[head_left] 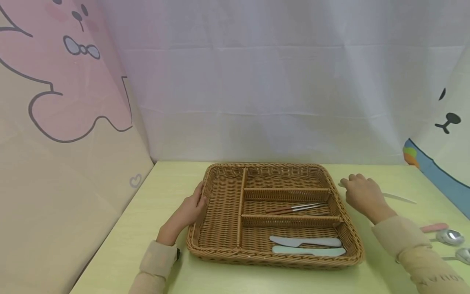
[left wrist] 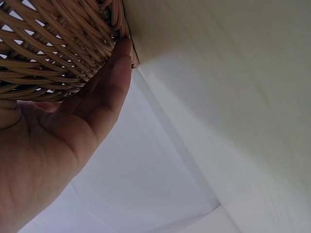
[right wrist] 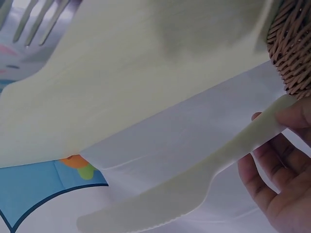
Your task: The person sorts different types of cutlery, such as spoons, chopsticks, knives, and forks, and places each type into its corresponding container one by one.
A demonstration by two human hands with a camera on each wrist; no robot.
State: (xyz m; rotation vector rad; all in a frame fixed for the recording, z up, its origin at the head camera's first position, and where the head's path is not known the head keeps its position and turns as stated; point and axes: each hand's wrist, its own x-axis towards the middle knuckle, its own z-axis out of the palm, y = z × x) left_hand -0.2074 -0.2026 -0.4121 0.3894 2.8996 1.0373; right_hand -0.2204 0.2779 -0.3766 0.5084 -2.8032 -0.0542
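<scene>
A brown wicker cutlery basket with several compartments sits on the table. My left hand grips its left side; in the left wrist view the fingers lie along the woven outer wall. My right hand is just off the basket's right side. Between thumb and fingers it pinches the handle of a pale knife, whose serrated blade points away from the basket. Slim chopsticks with brown and silver parts lie in the middle right compartment. A light blue knife and a mint green knife lie in the front one.
Spoons and a pink handle lie on the table at the right, beside the right sleeve. Fork tines show at a corner of the right wrist view. Fabric walls enclose the pale yellow table at the back and sides.
</scene>
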